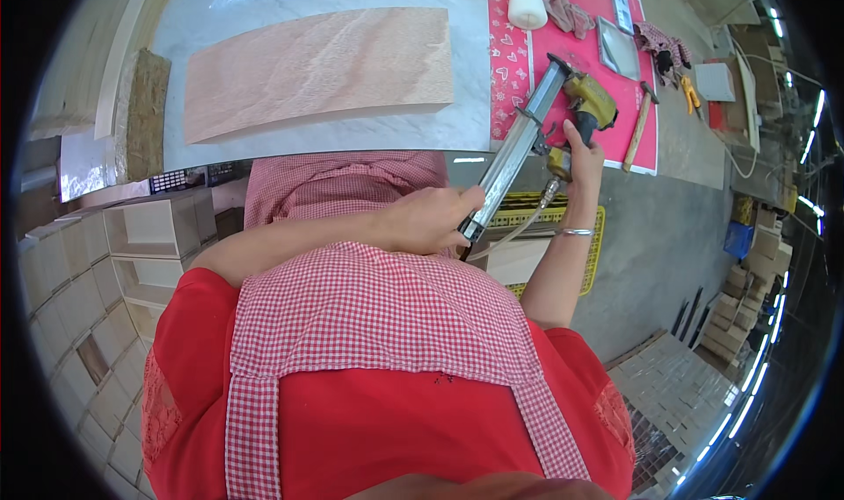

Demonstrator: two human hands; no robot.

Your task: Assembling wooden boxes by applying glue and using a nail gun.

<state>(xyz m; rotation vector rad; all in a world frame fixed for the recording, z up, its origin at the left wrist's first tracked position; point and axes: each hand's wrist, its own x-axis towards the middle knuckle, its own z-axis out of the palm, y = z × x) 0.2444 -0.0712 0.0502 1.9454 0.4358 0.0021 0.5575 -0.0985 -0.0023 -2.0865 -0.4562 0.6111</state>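
A pneumatic nail gun [592, 103] with a yellow and black body and a long silver magazine [523, 135] is held at the right, over the table's near edge. Round its handle, next to the air hose fitting, closes my right hand [584, 159]. My left hand [440, 217] grips the rear end of the magazine, close to my apron, with its fingers curled round it. On the table to the left lies a wooden board [321, 71], a long pale piece with visible grain. Neither hand touches the board.
The marble-patterned table [334, 140] carries a pink mat [563, 52] on its right, with a white bottle [527, 6], a glove [570, 15], a clear tray [618, 50] and a hammer [640, 126]. A yellow crate [591, 252] stands below; an air hose [519, 235] trails from the gun.
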